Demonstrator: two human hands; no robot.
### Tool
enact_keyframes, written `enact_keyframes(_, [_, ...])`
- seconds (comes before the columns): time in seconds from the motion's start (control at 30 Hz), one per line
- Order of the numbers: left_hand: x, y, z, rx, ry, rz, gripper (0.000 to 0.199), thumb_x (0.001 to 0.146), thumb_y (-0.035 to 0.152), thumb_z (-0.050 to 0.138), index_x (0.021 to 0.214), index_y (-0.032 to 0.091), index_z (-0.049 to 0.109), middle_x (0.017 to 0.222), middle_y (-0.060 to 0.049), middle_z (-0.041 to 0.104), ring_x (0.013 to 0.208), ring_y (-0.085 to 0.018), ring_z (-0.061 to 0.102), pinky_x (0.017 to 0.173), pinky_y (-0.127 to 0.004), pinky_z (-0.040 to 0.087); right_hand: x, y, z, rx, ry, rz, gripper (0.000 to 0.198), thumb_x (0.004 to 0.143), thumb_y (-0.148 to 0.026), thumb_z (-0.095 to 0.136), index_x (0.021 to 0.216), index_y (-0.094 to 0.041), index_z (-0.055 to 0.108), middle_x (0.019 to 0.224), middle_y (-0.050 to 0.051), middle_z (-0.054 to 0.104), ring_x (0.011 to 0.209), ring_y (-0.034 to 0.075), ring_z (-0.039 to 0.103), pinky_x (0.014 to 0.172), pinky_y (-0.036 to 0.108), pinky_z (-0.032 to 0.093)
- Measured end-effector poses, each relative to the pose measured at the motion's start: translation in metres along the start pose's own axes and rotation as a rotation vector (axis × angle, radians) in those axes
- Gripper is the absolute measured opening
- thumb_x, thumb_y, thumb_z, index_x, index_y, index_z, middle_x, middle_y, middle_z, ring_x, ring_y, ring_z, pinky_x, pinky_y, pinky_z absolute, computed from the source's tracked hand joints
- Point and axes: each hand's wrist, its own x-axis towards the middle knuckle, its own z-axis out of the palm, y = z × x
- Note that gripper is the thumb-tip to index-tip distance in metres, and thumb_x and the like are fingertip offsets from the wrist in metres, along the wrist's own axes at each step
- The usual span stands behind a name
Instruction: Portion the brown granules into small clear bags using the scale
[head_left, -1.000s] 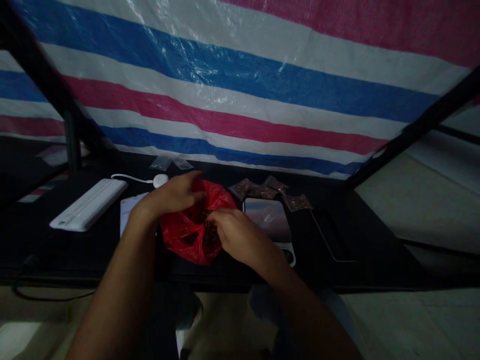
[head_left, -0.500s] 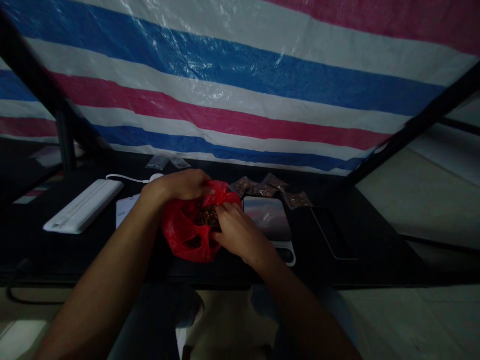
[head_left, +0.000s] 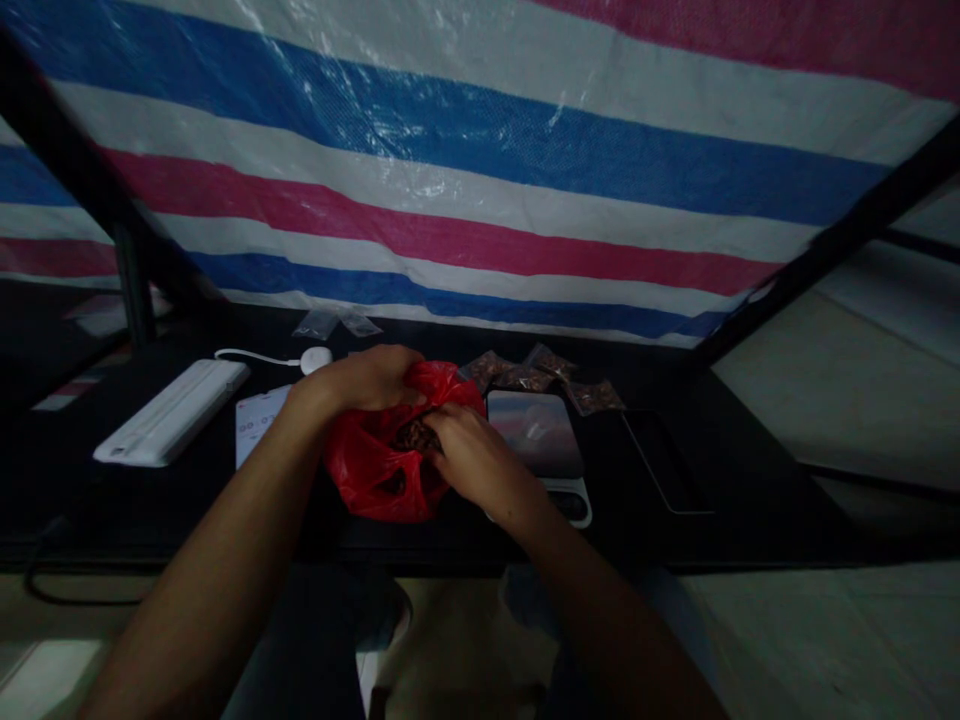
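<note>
A red plastic bag (head_left: 360, 472) sits on the black table with its mouth open upward, and small dark brown dried pieces (head_left: 415, 434) show inside. At its far rim, my left hand (head_left: 384, 376) is closed on the plastic. My right hand (head_left: 466, 448) reaches into the mouth from the right, its fingers drawn together at the brown pieces; the fingertips are partly hidden. Right beside the bag stands a small scale (head_left: 534, 435) with a shiny plate, partly behind my right wrist.
Several small clear bags of brown pieces (head_left: 592, 396) lie behind the scale. A dark flat device (head_left: 666, 462) is to the right. On the left are a white oblong device (head_left: 172, 412), a phone (head_left: 259, 420) and a round white piece on a cable (head_left: 315, 358). Clear bags (head_left: 316, 322) lie at the back.
My right hand's fingers have come closer together at the brown pieces. My left hand stays on the bag's rim, and the bag's near edge has shifted slightly.
</note>
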Motion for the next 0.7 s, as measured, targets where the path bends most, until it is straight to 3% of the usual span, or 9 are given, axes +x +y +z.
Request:
enact_keyframes(0.17, [-0.001, -0.001, 0.008, -0.02, 0.006, -0.013, 0.035, 0.087, 0.047, 0.06, 0.103, 0.017, 0.071, 0.103, -0.011, 0.08, 0.091, -0.026, 0.073, 0.072, -0.03, 0.049, 0.003, 0.0, 0.004, 0.014, 0.028, -0.025, 0.03, 0.093, -0.013, 0.066, 0.122, -0.011, 0.07, 0.132, 0.017, 0.068, 0.125, 0.027, 0.062, 0.108, 0.041, 0.048])
enact_keyframes(0.33, [-0.004, -0.006, 0.017, -0.085, -0.005, 0.007, 0.031, 0.087, 0.04, 0.059, 0.105, 0.018, 0.071, 0.099, -0.008, 0.08, 0.089, -0.025, 0.074, 0.075, -0.031, 0.052, 0.003, -0.001, -0.002, 0.003, 0.011, 0.01, 0.027, 0.095, -0.002, 0.053, 0.107, -0.011, 0.075, 0.11, 0.016, 0.077, 0.106, 0.024, 0.072, 0.094, 0.037, 0.054])
enact_keyframes(0.43, [-0.008, -0.008, 0.023, -0.055, 0.149, -0.015, 0.049, 0.084, 0.042, 0.065, 0.124, 0.015, 0.068, 0.113, -0.013, 0.077, 0.1, -0.029, 0.073, 0.085, -0.036, 0.054, 0.002, -0.001, -0.007, 0.02, 0.022, 0.02, 0.027, 0.095, -0.002, 0.053, 0.102, -0.014, 0.075, 0.103, 0.013, 0.078, 0.1, 0.023, 0.073, 0.088, 0.034, 0.053])
enact_keyframes(0.53, [-0.024, -0.001, 0.024, 0.012, 0.424, 0.017, 0.063, 0.085, 0.04, 0.066, 0.142, 0.013, 0.058, 0.141, -0.018, 0.064, 0.128, -0.034, 0.062, 0.108, -0.043, 0.048, 0.002, 0.001, -0.009, 0.05, 0.065, -0.01, 0.021, 0.097, -0.007, 0.057, 0.099, -0.016, 0.075, 0.1, 0.01, 0.079, 0.096, 0.021, 0.073, 0.085, 0.032, 0.051])
enact_keyframes(0.63, [-0.05, 0.015, 0.02, 0.027, 0.635, 0.001, 0.045, 0.091, 0.038, 0.058, 0.131, 0.018, 0.066, 0.134, -0.014, 0.068, 0.126, -0.032, 0.061, 0.11, -0.044, 0.046, 0.003, 0.003, -0.009, 0.068, 0.075, -0.039, 0.018, 0.096, -0.008, 0.059, 0.095, -0.017, 0.075, 0.095, 0.008, 0.079, 0.09, 0.019, 0.072, 0.081, 0.029, 0.048])
enact_keyframes(0.7, [-0.064, 0.024, 0.02, -0.021, 0.567, 0.043, 0.031, 0.095, 0.037, 0.052, 0.111, 0.02, 0.072, 0.114, -0.01, 0.075, 0.105, -0.028, 0.069, 0.097, -0.04, 0.053, 0.004, 0.004, -0.01, 0.074, 0.059, -0.038, 0.02, 0.095, -0.006, 0.06, 0.092, -0.018, 0.075, 0.092, 0.006, 0.078, 0.086, 0.018, 0.071, 0.078, 0.028, 0.046])
